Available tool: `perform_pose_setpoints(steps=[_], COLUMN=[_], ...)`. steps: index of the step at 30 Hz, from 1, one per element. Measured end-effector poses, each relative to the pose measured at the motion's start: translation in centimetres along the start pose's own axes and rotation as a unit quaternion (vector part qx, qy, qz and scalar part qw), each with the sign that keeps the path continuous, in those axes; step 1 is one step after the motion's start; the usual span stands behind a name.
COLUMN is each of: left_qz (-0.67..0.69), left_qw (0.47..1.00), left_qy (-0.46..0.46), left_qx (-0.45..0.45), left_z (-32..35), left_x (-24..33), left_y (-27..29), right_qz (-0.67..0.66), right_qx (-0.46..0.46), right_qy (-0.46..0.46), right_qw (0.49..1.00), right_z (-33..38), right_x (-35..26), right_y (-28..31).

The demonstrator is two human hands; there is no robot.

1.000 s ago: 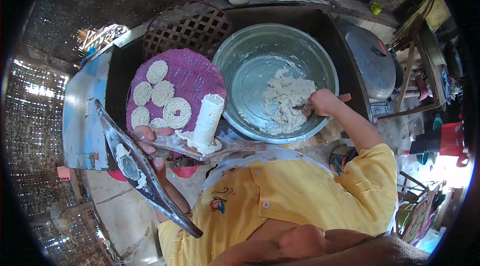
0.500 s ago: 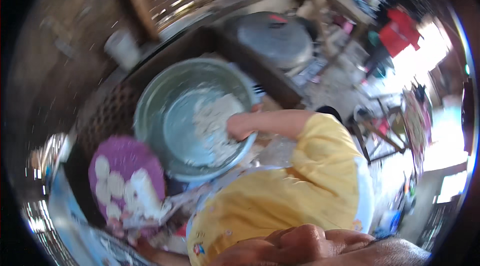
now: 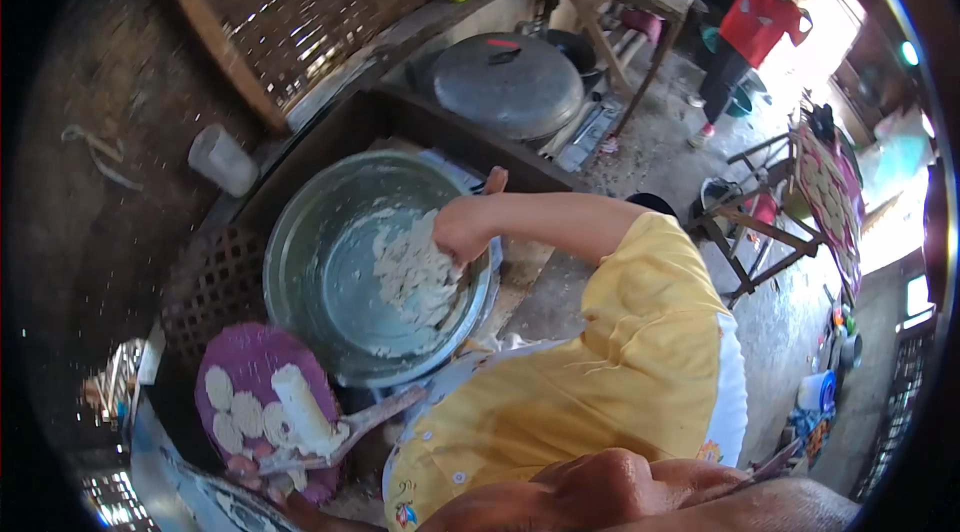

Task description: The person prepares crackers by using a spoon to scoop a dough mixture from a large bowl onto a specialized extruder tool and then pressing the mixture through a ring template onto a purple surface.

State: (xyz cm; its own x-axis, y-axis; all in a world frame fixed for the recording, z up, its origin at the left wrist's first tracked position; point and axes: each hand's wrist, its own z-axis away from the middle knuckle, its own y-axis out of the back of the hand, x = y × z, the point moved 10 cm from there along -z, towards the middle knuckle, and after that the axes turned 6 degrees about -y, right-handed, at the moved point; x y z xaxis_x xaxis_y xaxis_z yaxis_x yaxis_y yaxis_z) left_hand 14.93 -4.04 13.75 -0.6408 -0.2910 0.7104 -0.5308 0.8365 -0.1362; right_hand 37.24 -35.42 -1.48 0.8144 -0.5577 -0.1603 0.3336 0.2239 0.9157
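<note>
My right hand (image 3: 458, 232) is down in a large metal bowl (image 3: 310, 262), its fingers closed into a lump of white dough (image 3: 410, 272). At the lower left lies a purple round tray (image 3: 240, 377) carrying flat dough rings and a white dough roll (image 3: 300, 407). My left hand (image 3: 250, 467) shows only partly at the tray's lower edge and grips it there. A flat grey blade (image 3: 375, 417) sticks out beside the roll. My yellow shirt hides the left forearm.
A lidded grey pot (image 3: 510, 82) stands behind the bowl. A white cup (image 3: 222, 160) sits at the back left on the dark counter. To the right are a wooden stool (image 3: 745, 232), a rack with another purple tray (image 3: 828, 197), and a person in red (image 3: 760, 17).
The view has swung to the right and tilted, bringing the room's right side into sight. My right hand stays in the bowl's dough, and my left hand stays at the purple tray.
</note>
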Motion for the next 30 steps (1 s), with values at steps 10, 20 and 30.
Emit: perform_pose_setpoints(steps=[10,20,30], left_qz=[0.087,0.104,0.094], left_qw=[0.992,0.991,0.993], left_qy=[0.052,0.042,0.033], left_qx=[-0.081,-0.067,-0.068], left_z=[1.1,1.4,0.8], left_x=[1.3,0.5,1.1], left_y=[-1.6,-1.4,-3.0], right_qz=[0.178,0.090,0.011], right_qx=[-0.060,-0.091,-0.086], right_qy=[-0.065,-0.157,-0.161], right_qw=[0.980,0.979,0.983], right_z=[-0.5,-2.1,-3.5], right_x=[0.9,2.4,2.0], right_y=[-1.4,-6.4,-8.0])
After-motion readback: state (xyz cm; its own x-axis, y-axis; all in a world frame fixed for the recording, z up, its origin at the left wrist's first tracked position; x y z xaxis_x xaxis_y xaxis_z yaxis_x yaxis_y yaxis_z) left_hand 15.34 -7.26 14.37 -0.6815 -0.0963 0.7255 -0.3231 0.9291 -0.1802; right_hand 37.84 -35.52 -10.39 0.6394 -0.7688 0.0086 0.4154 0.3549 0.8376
